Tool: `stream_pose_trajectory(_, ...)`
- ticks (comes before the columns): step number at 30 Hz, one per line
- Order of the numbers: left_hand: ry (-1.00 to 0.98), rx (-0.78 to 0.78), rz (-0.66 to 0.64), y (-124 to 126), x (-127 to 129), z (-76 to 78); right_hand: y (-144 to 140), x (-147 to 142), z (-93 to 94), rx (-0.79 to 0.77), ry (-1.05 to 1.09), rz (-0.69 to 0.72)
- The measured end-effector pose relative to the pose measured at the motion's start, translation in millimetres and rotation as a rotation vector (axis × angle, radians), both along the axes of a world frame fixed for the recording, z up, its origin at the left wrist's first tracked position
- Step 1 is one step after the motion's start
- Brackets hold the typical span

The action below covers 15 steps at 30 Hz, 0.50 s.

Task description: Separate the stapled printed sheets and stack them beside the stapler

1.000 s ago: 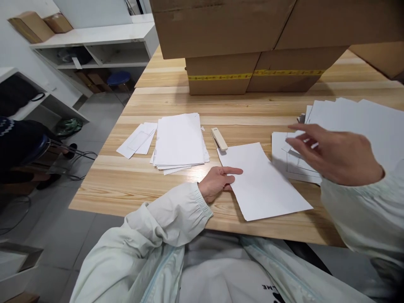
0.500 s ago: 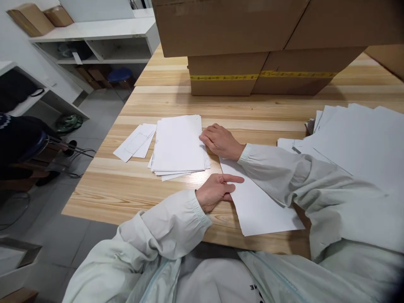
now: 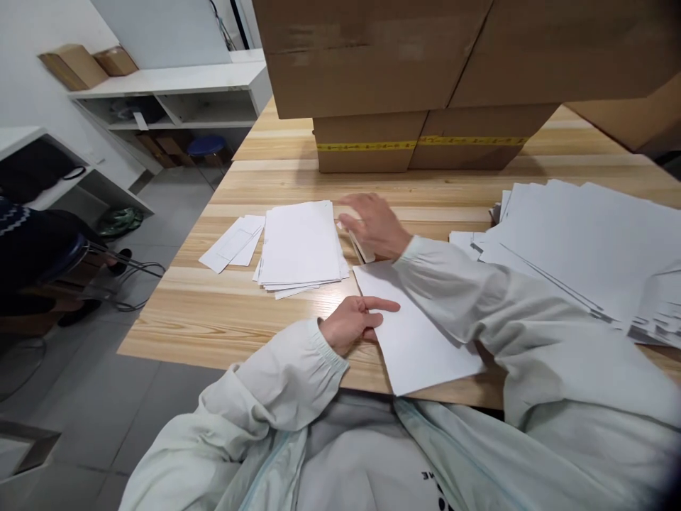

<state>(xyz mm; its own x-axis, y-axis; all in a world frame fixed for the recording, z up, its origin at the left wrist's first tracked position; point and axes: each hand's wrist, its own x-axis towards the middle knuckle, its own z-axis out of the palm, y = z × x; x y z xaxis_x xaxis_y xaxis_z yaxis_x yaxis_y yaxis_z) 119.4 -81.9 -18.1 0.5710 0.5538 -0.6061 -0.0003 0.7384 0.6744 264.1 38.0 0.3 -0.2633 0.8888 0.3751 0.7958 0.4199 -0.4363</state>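
Note:
A white sheet of paper (image 3: 420, 348) lies at a slant near the table's front edge, perhaps folded or more than one layer. My left hand (image 3: 351, 324) rests on its left edge, index finger stretched across the paper and thumb apart. Above the sheet's far end is my right hand (image 3: 379, 226), smeared by motion, its fingers reaching left. Beneath that palm shows a narrow pale strip (image 3: 362, 247); whether the hand holds it I cannot tell. Just left of the right fingertips lies a stack of white papers (image 3: 301, 245).
Two small paper slips (image 3: 231, 241) lie left of the stack. Large piles of white paper (image 3: 574, 234) cover the right side. Stacked cardboard boxes (image 3: 367, 60) stand at the back of the wooden table (image 3: 181, 326). Someone sits on a stool at the far left.
My right hand has lifted off beside the stack's right edge, and the pale strip now shows beneath it. My left hand stays on the sheet. The view has shifted slightly.

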Motion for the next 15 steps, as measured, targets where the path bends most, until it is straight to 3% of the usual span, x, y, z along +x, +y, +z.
stream_pose_trajectory(3, 0.016, 0.301, -0.060, -17, -30, 8.5, -44, 43, 22.8, -0.004, 0.192, -0.020)
stream_pose_trajectory(6, 0.069, 0.675, -0.061, -24, -50, 20.7, -112, 72, 25.1, -0.330, 0.424, -0.099)
stream_pose_trajectory(8, 0.091, 0.821, -0.087, -21, -50, 27.0, -154, 77, 16.2, -0.597, 0.560, -0.051)
stream_pose_trajectory(10, 0.089, 0.924, -0.153, -11, -44, 29.6, -179, 77, 5.5, -0.784, 0.674, -0.149)
stream_pose_trajectory(12, 0.067, 1.052, -0.194, 4, -38, 28.4, -186, 85, -0.7, -0.676, 0.740, -0.417)
stream_pose_trajectory(15, 0.174, 1.337, -0.086, 37, -48, 22.9, -170, 126, 2.5, -0.176, 0.663, -0.851)
